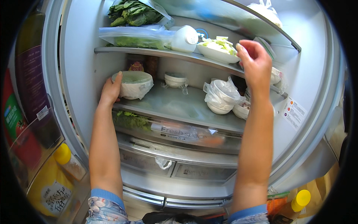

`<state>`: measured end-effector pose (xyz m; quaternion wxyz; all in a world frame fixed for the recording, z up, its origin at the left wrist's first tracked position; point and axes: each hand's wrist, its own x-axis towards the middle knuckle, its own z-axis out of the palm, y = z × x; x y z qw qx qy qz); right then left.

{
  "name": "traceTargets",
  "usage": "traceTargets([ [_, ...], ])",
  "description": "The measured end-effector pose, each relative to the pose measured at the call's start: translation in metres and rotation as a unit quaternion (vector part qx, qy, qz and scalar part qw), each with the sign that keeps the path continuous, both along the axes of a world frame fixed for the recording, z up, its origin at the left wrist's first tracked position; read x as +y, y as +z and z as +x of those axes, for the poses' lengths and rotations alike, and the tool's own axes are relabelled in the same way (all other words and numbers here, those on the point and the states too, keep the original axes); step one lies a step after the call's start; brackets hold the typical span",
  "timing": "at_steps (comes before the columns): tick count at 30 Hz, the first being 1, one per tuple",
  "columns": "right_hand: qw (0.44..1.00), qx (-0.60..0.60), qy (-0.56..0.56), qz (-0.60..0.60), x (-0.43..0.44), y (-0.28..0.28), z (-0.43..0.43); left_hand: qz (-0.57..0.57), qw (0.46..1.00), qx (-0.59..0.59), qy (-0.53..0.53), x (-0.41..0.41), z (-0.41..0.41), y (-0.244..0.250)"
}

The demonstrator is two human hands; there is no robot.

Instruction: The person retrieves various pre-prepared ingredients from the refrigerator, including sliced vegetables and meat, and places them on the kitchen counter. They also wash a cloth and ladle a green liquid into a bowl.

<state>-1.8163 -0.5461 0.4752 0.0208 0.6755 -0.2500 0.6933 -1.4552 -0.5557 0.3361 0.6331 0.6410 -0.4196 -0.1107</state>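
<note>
My left hand (111,90) grips the left side of a white bowl (131,91) covered in plastic wrap, its thumb on the rim. The bowl is at the left front of the middle glass shelf (173,105). My right hand (256,60) is raised by the upper shelf, fingers loosely curled with nothing seen in them. Just left of it, a white dish (216,54) of chopped pale-green vegetable sits on that shelf. Below, near my right forearm, stand stacked white bowls (221,96) in plastic wrap and another bowl (241,109), partly hidden by the forearm.
A small wrapped bowl (175,79) stands farther back. The upper shelf (156,53) bears bagged leafy greens (134,14) and a white plastic jug (184,39) on its side. A clear drawer (179,133) runs below. Door racks hold a dark bottle (30,64) and a yellow bag (50,187).
</note>
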Motion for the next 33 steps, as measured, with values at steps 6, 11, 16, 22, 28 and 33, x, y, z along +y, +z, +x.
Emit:
traceTargets([
  [6,0.861,0.352,-0.356,0.090,-0.070,0.055,-0.005,-0.040,0.999,0.010,0.012,-0.001,-0.005,-0.003],
  [11,0.767,0.487,-0.401,0.115,-0.093,0.055,0.007,-0.038,0.998,-0.020,0.055,-0.008,0.002,-0.009],
  [16,0.762,0.477,-0.438,-0.008,-0.090,0.055,0.017,-0.032,0.998,-0.021,0.056,-0.012,0.007,-0.015],
  [22,0.715,0.543,-0.440,0.006,-0.092,0.060,0.022,-0.041,0.997,-0.037,0.055,-0.010,0.009,-0.016],
  [28,0.703,0.548,-0.454,-0.020,-0.111,0.059,0.019,-0.031,0.997,-0.046,0.057,-0.011,0.008,-0.016],
  [33,0.762,0.517,-0.389,0.034,-0.093,0.065,0.009,-0.043,0.996,-0.051,0.064,-0.008,0.005,-0.015],
])
